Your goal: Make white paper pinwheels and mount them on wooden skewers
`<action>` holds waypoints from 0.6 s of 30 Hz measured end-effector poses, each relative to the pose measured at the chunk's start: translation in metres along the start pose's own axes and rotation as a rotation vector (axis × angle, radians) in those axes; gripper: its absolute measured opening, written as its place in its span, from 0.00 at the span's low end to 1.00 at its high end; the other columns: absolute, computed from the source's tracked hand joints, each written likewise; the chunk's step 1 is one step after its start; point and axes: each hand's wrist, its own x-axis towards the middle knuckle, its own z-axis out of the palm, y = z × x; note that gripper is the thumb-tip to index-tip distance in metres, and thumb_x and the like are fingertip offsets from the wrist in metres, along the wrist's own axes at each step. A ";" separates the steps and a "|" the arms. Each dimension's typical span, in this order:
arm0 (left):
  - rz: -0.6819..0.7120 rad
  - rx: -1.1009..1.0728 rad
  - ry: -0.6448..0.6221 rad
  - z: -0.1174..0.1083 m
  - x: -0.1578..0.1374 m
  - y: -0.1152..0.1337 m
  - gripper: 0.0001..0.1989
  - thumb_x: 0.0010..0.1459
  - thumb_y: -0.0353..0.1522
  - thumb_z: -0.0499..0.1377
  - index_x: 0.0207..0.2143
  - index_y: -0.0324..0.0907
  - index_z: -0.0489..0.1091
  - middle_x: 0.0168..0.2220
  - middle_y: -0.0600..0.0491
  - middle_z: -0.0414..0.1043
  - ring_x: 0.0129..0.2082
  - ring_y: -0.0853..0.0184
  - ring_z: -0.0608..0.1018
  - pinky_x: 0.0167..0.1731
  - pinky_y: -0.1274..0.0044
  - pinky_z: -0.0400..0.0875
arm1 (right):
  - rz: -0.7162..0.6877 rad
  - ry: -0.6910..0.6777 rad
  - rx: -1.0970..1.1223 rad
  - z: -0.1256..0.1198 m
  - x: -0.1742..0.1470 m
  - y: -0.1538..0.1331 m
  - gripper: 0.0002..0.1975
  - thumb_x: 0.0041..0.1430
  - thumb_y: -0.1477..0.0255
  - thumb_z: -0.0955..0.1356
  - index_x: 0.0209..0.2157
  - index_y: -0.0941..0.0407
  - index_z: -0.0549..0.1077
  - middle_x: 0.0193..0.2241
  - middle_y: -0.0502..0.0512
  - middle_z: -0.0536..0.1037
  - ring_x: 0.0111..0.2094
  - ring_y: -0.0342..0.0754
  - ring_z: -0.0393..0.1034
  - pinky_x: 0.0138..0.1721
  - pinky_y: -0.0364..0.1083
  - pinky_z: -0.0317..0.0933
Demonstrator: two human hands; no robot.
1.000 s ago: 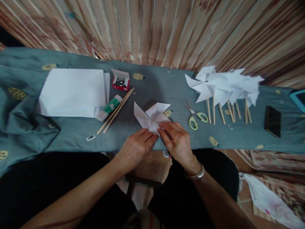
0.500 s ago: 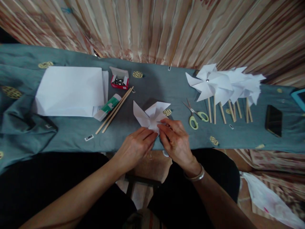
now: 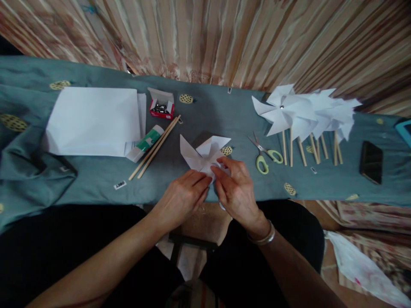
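Note:
A white paper pinwheel [image 3: 208, 149] without a visible stick lies at the near edge of the cloth-covered table, its pointed blades spread away from me. My left hand [image 3: 186, 190] pinches its near left part, fingers pressed together on the paper. From the other side my right hand [image 3: 236, 184] grips the near right part between thumb and fingers, with a silver bangle on that wrist. The fingertips of both hands almost meet and cover the pinwheel's near blades. Green-handled scissors [image 3: 264, 157] rest just right of my right hand, blades slightly apart.
To the left lie a stack of white paper [image 3: 93, 122], a green and white box [image 3: 146, 143] and thin wooden sticks [image 3: 157, 147]. An opened red box [image 3: 161, 110] holds shiny metal pieces. At right are several finished pinwheels [image 3: 298, 111] and a phone [image 3: 371, 162]. A curtain [image 3: 199, 42] hangs behind.
My right fingers have shifted slightly on the paper, the index finger lifting a little away from the thumb. My left hand keeps its pinch. The view has moved slightly.

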 end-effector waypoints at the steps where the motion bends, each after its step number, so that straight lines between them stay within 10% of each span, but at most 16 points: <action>1: -0.003 0.000 -0.004 0.000 0.000 0.000 0.10 0.63 0.27 0.53 0.45 0.37 0.71 0.39 0.46 0.75 0.40 0.62 0.78 0.40 0.69 0.78 | -0.001 0.003 -0.005 0.000 0.000 -0.001 0.14 0.62 0.77 0.62 0.47 0.56 0.74 0.52 0.63 0.70 0.49 0.57 0.63 0.48 0.58 0.65; 18: -0.007 -0.020 -0.019 -0.002 0.003 -0.001 0.10 0.63 0.26 0.53 0.43 0.34 0.72 0.39 0.45 0.75 0.39 0.61 0.77 0.40 0.69 0.77 | -0.008 -0.070 -0.112 0.001 0.005 -0.003 0.17 0.64 0.78 0.59 0.51 0.54 0.71 0.60 0.63 0.63 0.58 0.59 0.56 0.52 0.58 0.60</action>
